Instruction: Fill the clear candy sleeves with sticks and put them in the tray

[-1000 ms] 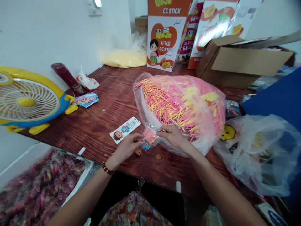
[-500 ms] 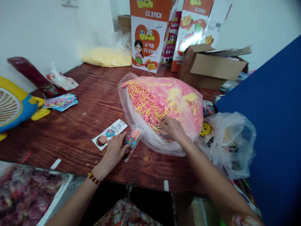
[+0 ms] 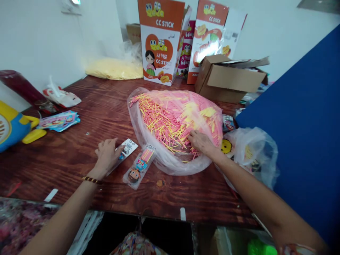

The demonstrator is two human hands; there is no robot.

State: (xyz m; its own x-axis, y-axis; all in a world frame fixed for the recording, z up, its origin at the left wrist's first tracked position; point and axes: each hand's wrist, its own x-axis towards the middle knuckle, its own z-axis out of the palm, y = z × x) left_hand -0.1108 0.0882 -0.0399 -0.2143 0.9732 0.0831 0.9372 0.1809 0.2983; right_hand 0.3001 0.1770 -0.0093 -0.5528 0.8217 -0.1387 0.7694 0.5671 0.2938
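My left hand (image 3: 106,155) is over a white printed card (image 3: 129,148), fingers apart and thumb on the card, covering much of it. Right of it on the table lies a clear packet (image 3: 140,166) with a cartoon face and several pink and yellow sticks inside. A large clear plastic bag (image 3: 170,169) lies open, full of thin pink and yellow sticks (image 3: 162,122). My right hand (image 3: 202,143) is inside the bag's mouth, fingers curled into the sticks at the near right; its fingertips are partly hidden among them.
Printed boxes (image 3: 158,46) and an opened brown carton (image 3: 225,79) stand at the back. A bag of yellow sticks (image 3: 114,69) lies back left. Blue cards (image 3: 60,120) and a yellow-blue toy-like fan (image 3: 16,124) are at left. A crumpled clear bag (image 3: 255,152) sits beside a blue panel (image 3: 300,141).
My left hand has moved left from the filled packet onto the white card, leaving the packet on the table. My right hand stays in the sticks, its fingers more curled. The view has shifted slightly.
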